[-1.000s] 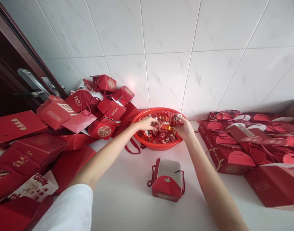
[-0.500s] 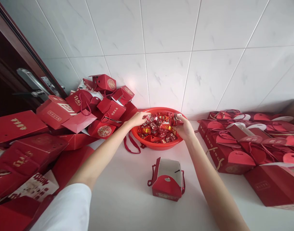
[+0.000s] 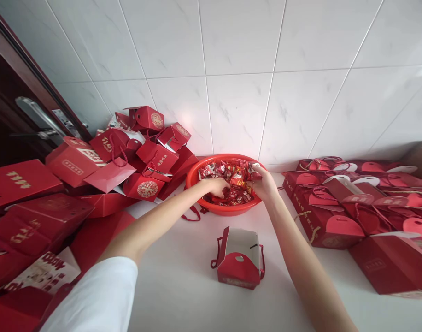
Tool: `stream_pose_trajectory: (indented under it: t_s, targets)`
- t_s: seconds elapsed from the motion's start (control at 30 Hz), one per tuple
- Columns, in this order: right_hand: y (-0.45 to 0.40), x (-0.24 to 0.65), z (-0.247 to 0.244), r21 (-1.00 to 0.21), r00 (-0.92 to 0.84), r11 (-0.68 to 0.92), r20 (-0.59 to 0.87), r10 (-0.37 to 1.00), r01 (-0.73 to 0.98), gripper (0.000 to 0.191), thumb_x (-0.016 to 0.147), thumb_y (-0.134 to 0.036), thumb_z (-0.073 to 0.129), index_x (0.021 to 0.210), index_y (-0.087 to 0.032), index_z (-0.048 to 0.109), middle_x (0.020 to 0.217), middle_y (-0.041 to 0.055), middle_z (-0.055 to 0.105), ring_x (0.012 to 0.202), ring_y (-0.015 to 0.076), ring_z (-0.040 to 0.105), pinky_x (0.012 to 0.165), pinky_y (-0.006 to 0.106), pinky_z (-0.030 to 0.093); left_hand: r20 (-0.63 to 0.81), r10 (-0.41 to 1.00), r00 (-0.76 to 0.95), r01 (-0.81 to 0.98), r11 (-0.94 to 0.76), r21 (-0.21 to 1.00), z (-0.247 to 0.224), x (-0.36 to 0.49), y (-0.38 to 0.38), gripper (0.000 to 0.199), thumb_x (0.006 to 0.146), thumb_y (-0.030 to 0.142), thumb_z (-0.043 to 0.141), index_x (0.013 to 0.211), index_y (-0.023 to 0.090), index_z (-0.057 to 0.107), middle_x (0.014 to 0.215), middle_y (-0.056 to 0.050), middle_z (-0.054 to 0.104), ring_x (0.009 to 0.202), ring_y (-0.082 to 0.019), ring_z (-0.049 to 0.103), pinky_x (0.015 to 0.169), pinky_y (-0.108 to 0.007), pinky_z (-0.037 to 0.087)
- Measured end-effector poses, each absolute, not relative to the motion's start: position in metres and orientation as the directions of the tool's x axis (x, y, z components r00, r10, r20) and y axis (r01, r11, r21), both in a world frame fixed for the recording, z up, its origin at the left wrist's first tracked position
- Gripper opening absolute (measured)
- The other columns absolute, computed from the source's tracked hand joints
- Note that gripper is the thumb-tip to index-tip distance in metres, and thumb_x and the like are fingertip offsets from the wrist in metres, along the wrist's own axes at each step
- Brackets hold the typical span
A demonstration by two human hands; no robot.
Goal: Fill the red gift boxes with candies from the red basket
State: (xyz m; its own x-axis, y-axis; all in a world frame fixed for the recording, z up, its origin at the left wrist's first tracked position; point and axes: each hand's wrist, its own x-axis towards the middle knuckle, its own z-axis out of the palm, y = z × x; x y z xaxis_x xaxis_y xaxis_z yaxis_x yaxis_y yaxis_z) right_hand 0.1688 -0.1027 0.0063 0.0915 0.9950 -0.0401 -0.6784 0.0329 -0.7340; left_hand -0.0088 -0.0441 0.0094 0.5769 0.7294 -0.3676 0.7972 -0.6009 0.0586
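A red plastic basket (image 3: 228, 212) full of red-wrapped candies (image 3: 236, 177) stands against the tiled wall. My left hand (image 3: 218, 187) reaches into its left middle, fingers bent down among the candies, their tips hidden. At the basket's right side, my right hand (image 3: 264, 183) has its fingers closed around candies, with a wrapper showing by the thumb. In front of the basket a small red box (image 3: 239, 269) stands with its top open, a cord handle on each side and a white inside.
Red gift boxes (image 3: 147, 186) lie heaped at the left, near a dark door with a metal handle (image 3: 41, 115). Rows of red boxes (image 3: 335, 226) with cord handles stand at the right. A red ribbon (image 3: 193, 214) lies beside the basket.
My left hand has moved right and toward me, from the basket's left rim to among the candies near the middle. My right hand has barely moved.
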Motion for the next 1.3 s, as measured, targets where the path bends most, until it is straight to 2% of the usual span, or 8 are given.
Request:
stream_pose_trajectory:
  t_s: [0.13, 0.27, 0.47, 0.67, 0.83, 1.03, 1.17, 1.3]
  targets:
    - [-0.103, 0.169, 0.007, -0.746, 0.094, 0.043, -0.027, 0.995, -0.665, 0.014, 0.068, -0.022, 0.077, 0.074, -0.022, 0.065, 0.071, -0.0028, 0.069, 0.069, 0.0165, 0.065, 0.059, 0.028, 0.055, -0.409, 0.764, 0.498, 0.841, -0.541, 0.014, 0.002, 0.001, -0.043, 0.062, 0.068, 0.046, 0.078, 0.126, 0.024, 0.070, 0.142, -0.016, 0.058, 0.112, -0.037, 0.065, 0.089, -0.039, 0.052]
    - [-0.105, 0.168, 0.007, -0.743, 0.100, 0.044, -0.031, 0.994, -0.668, 0.011, 0.068, -0.021, 0.075, 0.071, -0.022, 0.065, 0.071, -0.0026, 0.069, 0.071, 0.0166, 0.064, 0.062, 0.029, 0.056, -0.380, 0.800, 0.465, 0.866, -0.499, 0.008, -0.005, 0.009, -0.040, 0.066, 0.059, 0.042, 0.084, 0.122, 0.025, 0.072, 0.145, -0.019, 0.055, 0.113, -0.039, 0.064, 0.087, -0.038, 0.053]
    - [-0.103, 0.169, 0.003, -0.757, 0.104, 0.066, -0.003, 0.995, -0.650, 0.017, 0.069, -0.026, 0.078, 0.073, -0.023, 0.062, 0.072, -0.0040, 0.068, 0.073, 0.0165, 0.065, 0.065, 0.028, 0.055, -0.312, 0.790, 0.527, 0.841, -0.538, 0.058, -0.007, 0.012, -0.032, 0.052, 0.045, 0.027, 0.088, 0.096, 0.024, 0.078, 0.110, -0.013, 0.073, 0.095, -0.034, 0.069, 0.079, -0.034, 0.052]
    - [-0.103, 0.169, 0.004, -0.770, 0.097, 0.057, -0.007, 0.995, -0.636, 0.016, 0.068, -0.026, 0.078, 0.074, -0.023, 0.064, 0.072, -0.0044, 0.068, 0.074, 0.0168, 0.065, 0.066, 0.029, 0.055, -0.273, 0.766, 0.582, 0.811, -0.571, 0.126, -0.008, 0.010, -0.030, 0.024, 0.049, 0.006, 0.074, 0.067, 0.022, 0.073, 0.078, -0.008, 0.073, 0.081, -0.030, 0.069, 0.077, -0.035, 0.051]
    - [-0.104, 0.169, 0.006, -0.763, 0.098, 0.048, -0.020, 0.995, -0.645, 0.014, 0.067, -0.025, 0.076, 0.072, -0.023, 0.063, 0.071, -0.0042, 0.068, 0.072, 0.0167, 0.064, 0.066, 0.030, 0.056, -0.238, 0.736, 0.634, 0.771, -0.578, 0.266, 0.001, -0.002, -0.028, 0.029, 0.053, 0.002, 0.065, 0.072, 0.022, 0.075, 0.079, -0.005, 0.074, 0.073, -0.025, 0.068, 0.070, -0.032, 0.049]
    - [-0.103, 0.169, 0.005, -0.772, 0.089, 0.044, -0.017, 0.996, -0.634, 0.016, 0.067, -0.025, 0.077, 0.070, -0.023, 0.062, 0.072, -0.0039, 0.068, 0.070, 0.0166, 0.064, 0.059, 0.028, 0.054, -0.125, 0.737, 0.664, 0.693, -0.545, 0.472, 0.010, -0.029, -0.021, 0.030, 0.065, 0.010, 0.064, 0.091, 0.019, 0.076, 0.080, -0.001, 0.072, 0.074, -0.018, 0.066, 0.066, -0.026, 0.049]
    - [-0.102, 0.169, 0.003, -0.775, 0.093, 0.052, -0.009, 0.996, -0.630, 0.013, 0.069, -0.026, 0.076, 0.072, -0.023, 0.064, 0.072, -0.0035, 0.068, 0.068, 0.0159, 0.063, 0.057, 0.028, 0.055, -0.024, 0.771, 0.637, 0.524, -0.410, 0.747, 0.008, -0.041, -0.017, 0.028, 0.063, 0.012, 0.068, 0.090, 0.017, 0.073, 0.083, -0.001, 0.071, 0.079, -0.018, 0.066, 0.073, -0.029, 0.051]
    - [-0.102, 0.170, 0.003, -0.782, 0.082, 0.059, 0.010, 0.997, -0.621, 0.013, 0.070, -0.027, 0.077, 0.075, -0.023, 0.066, 0.072, -0.0033, 0.068, 0.069, 0.0160, 0.063, 0.058, 0.029, 0.057, 0.043, 0.849, 0.527, 0.435, -0.313, 0.844, 0.006, -0.046, -0.014, 0.031, 0.062, 0.015, 0.073, 0.093, 0.017, 0.071, 0.088, -0.001, 0.072, 0.084, -0.018, 0.066, 0.081, -0.032, 0.053]
